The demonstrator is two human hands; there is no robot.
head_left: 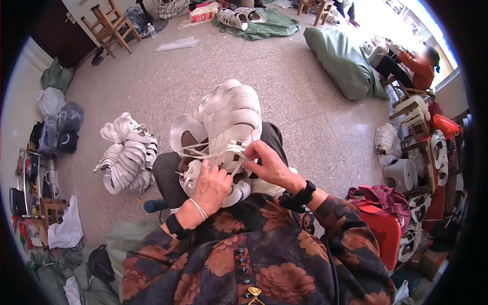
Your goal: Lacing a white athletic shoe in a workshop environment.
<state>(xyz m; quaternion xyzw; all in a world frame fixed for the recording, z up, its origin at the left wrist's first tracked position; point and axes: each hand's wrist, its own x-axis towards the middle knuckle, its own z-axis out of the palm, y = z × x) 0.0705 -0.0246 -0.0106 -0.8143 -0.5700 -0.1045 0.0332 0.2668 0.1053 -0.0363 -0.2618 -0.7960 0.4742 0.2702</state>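
On my lap rests a nested stack of white shoe uppers [231,109], fanned out away from me. The nearest white shoe upper [190,175] lies under my hands, with loose white shoelaces [216,154] across its eyelets. My left hand [209,189] is closed on the near edge of this upper, its index finger pointing forward beside the laces. To its right, my right hand [269,163] pinches a white shoelace between thumb and fingertips. The curled fingers partly hide the lace ends.
Another pile of white uppers [131,155] sits on the floor at left. A long green sack [343,63] lies at far right, near a seated person [414,68]. Beside me at right stand a red stool [381,234] and a white bin [400,174]. Bags [61,117] line the left wall.
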